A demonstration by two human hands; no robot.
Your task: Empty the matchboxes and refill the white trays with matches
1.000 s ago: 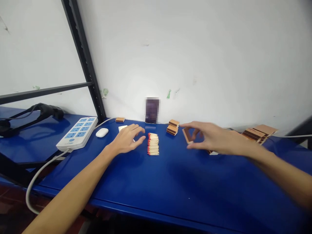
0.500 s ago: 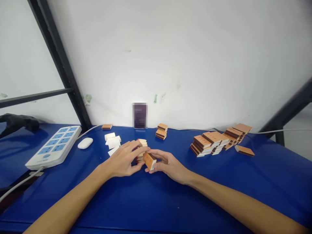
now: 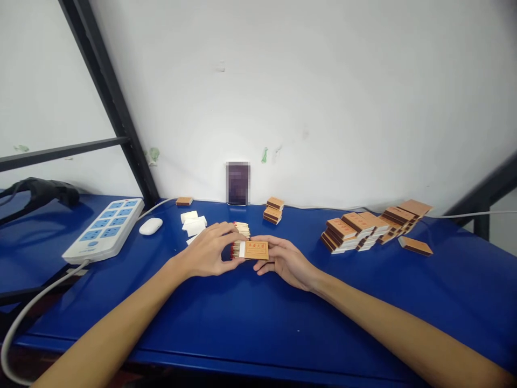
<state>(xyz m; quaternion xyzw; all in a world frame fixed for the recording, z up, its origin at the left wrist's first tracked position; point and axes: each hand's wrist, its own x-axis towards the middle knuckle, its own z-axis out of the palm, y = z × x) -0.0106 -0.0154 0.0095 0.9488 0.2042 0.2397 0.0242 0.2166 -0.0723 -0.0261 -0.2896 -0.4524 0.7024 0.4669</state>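
Note:
Both my hands meet at the middle of a blue table (image 3: 250,318). My right hand (image 3: 285,261) grips an orange matchbox (image 3: 254,250) by its right end. My left hand (image 3: 210,250) pinches the box's left end, where a white inner tray sticks out. Just behind the box lies a pile of red-tipped matches (image 3: 241,230), partly hidden by my fingers. To the right stands a spread stack of orange matchboxes (image 3: 369,229).
White inner trays (image 3: 193,223) lie left of the matches. A small stack of boxes (image 3: 273,210) and a single box (image 3: 184,201) sit by the wall, beside a dark upright card (image 3: 238,183). A white power strip (image 3: 105,228), a mouse (image 3: 151,226) and a black frame post (image 3: 109,102) are at left.
My right hand fetched a matchbox from the right and brought it to the middle. My left hand closed on its other end, and the box now lies level with its label facing me.

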